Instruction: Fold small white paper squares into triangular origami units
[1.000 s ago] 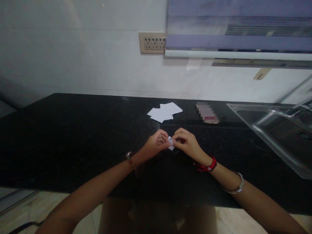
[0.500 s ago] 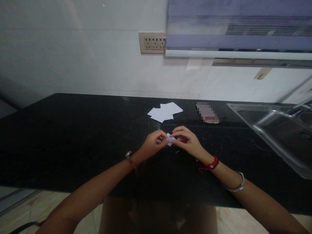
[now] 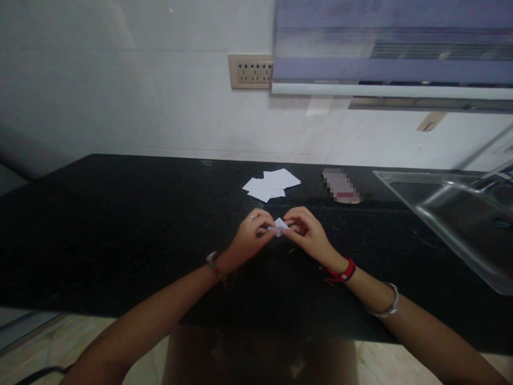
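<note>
While the person's 2 hands meet above the middle of the black countertop [image 3: 120,224], they hold a small folded paper [image 3: 279,226] between them. The left hand [image 3: 249,236] is curled, its fingertips closed on the paper's left end, and a ring [image 3: 251,216] shows on 1 finger. The right hand [image 3: 308,234] is curled too, with thumb and fingers pinching the paper's right end. Only a small white corner of the paper shows between the fingertips; how it is folded cannot be told. Whether the paper touches the counter or is held just above it cannot be told either.

A bracelet [image 3: 212,260] sits on the left wrist. On the right arm there is a red band [image 3: 341,271] at the wrist and a silver bangle [image 3: 388,307] further up the forearm.

Behind the hands, near the back of the counter, lie loose white sheets [image 3: 270,184], overlapping one another in a flat scatter. Just to their right lies a pixelated object [image 3: 340,186] that cannot be made out. A steel sink [image 3: 409,188] is set into the counter at the far right, well apart from the hands. On the white wall behind, a beige wall socket [image 3: 250,71] is mounted above the sheets.
</note>
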The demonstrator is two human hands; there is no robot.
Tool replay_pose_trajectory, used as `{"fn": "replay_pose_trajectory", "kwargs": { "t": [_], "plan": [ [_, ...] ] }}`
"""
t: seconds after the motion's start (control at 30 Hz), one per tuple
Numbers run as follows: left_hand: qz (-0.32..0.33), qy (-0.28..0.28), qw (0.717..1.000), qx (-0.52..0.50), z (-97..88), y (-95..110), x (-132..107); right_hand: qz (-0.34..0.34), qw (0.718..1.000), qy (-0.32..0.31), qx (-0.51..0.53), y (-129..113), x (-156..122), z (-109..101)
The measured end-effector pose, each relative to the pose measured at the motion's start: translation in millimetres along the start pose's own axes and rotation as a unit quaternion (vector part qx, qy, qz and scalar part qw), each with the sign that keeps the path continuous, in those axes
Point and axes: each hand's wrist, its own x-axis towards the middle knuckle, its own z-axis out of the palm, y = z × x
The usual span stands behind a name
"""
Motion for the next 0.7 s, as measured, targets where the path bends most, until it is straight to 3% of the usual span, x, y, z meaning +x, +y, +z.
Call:
{"fn": "replay_pose_trajectory", "kwargs": {
  "t": [0.07,0.2,0.3,0.47,0.57,0.63,0.7],
  "plan": [
    [0.005,0.011,1.000,0.004,-0.9,-2.0,-0.5,0.024,0.999,0.005,0.048,4.1,-0.4,-0.2],
    [0.053,0.029,0.995,0.080,-4.4,-3.8,-1.1,0.038,0.999,-0.035,0.014,2.3,1.3,-3.4],
    [0.101,0.055,0.986,0.122,-6.3,-5.8,-1.0,0.069,0.992,-0.065,0.083,-3.7,3.5,-4.3],
    [0.138,0.048,0.982,0.118,-6.9,-5.7,-1.1,0.143,0.979,-0.035,0.144,-3.6,3.7,-1.9],
    [0.083,0.027,0.995,0.051,-5.4,-4.6,-0.5,0.177,0.972,-0.020,0.155,0.9,2.8,-1.0],
    [0.001,0.014,0.999,-0.038,-3.1,-6.2,0.3,0.169,0.975,-0.005,0.144,2.7,2.7,-0.6],
    [-0.089,-0.012,0.985,-0.144,0.1,-10.0,1.0,0.149,0.981,0.011,0.120,3.5,2.8,-0.1]
  ]
}}
